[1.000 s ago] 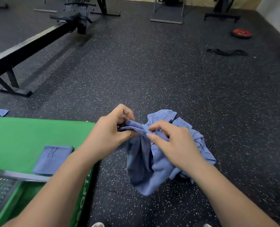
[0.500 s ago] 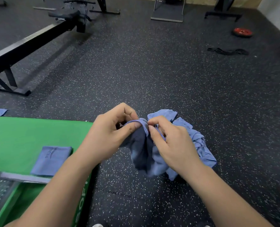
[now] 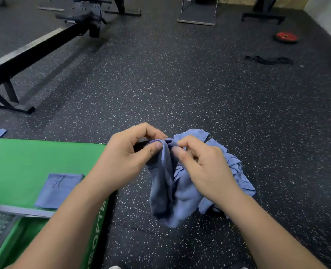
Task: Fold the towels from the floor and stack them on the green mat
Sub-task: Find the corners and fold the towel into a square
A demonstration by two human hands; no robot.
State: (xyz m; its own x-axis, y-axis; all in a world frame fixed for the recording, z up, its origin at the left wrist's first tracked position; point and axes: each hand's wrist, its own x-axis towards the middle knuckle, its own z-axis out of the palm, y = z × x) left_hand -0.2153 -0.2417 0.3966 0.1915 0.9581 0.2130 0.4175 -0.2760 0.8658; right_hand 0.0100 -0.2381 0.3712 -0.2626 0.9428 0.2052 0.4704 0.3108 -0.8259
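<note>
Speckled floor; left hand and right hand pinching one blue towel, pile half-hidden behind.

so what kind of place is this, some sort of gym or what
Most likely a gym: black speckled rubber floor, what looks like a rowing machine at the upper left, and a red weight plate lying on the floor at the far right.
</note>
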